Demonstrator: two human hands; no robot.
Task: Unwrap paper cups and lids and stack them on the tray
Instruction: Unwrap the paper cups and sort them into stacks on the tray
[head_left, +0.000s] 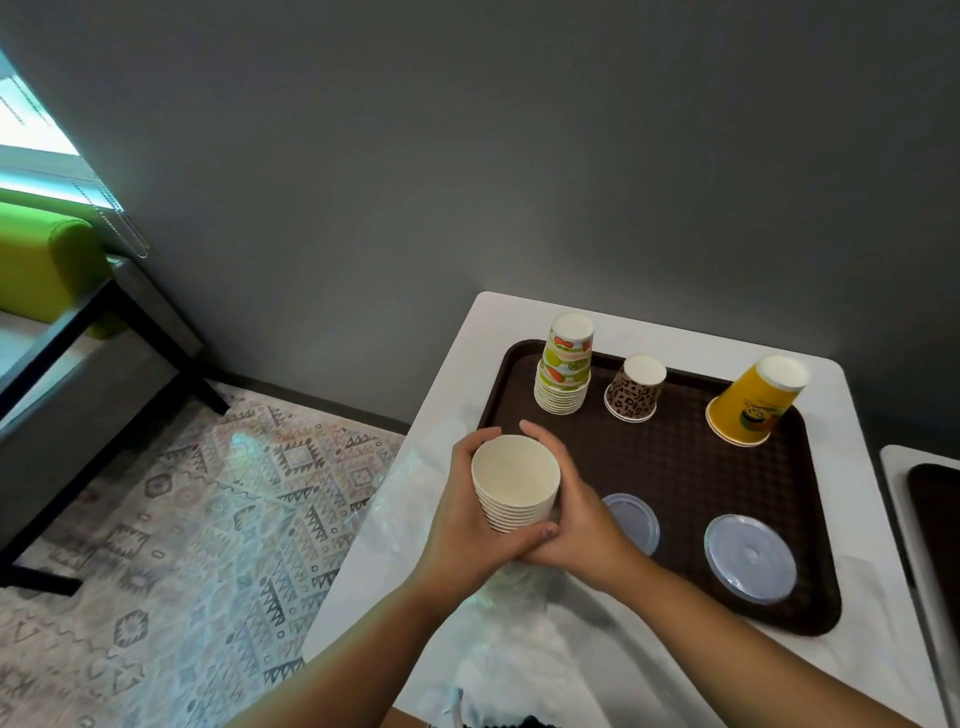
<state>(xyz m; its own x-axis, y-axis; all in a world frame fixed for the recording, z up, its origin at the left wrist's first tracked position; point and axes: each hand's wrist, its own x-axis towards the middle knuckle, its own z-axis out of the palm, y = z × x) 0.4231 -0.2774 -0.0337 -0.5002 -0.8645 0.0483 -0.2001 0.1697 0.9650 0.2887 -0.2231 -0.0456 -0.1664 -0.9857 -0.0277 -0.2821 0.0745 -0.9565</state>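
Observation:
A stack of white paper cups (514, 480), open end up toward the camera, is held between both hands over the near left corner of the brown tray (685, 467). My left hand (467, 514) wraps its left side and my right hand (576, 514) its right side. On the tray stand three upside-down stacks: fruit-print cups (563, 369), leopard-print cups (634, 389) and yellow cups (753, 402). Two piles of clear plastic lids lie on the tray's near half, a smaller pile (634, 519) partly behind my right hand and a larger pile (750, 558). Crumpled clear wrapping (514, 587) hangs below my hands.
The tray sits on a white table (519, 322) against a grey wall. More clear plastic wrap (410, 467) lies on the table's left edge. A second tray (935, 509) on another white table shows at the right. A patterned rug and a green-cushioned bench are to the left.

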